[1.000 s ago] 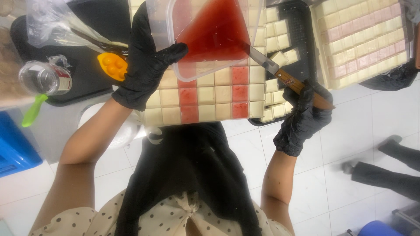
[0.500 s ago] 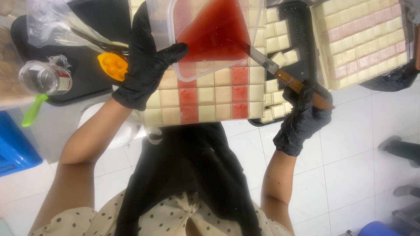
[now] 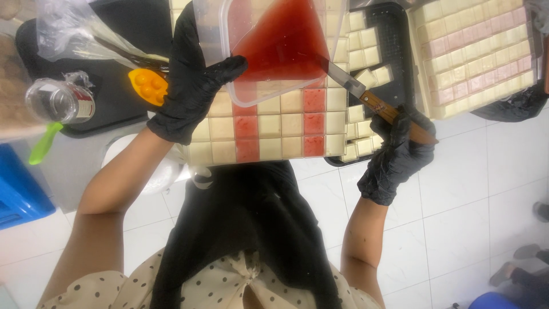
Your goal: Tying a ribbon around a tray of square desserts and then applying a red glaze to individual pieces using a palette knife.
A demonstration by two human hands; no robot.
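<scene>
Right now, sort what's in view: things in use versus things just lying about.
In use:
left hand tilting the clear tub of red liquid
right hand holding the knife
tray of cut squares

Lying about:
small jar
plastic bag
yellow mould
second tray of squares

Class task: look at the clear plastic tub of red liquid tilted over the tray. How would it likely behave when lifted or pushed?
The clear plastic tub of red liquid probably feels heavy, being well filled. The liquid pools to one side, so it would likely slosh and spill. Its thin walls may flex under the gloved left hand.
</scene>
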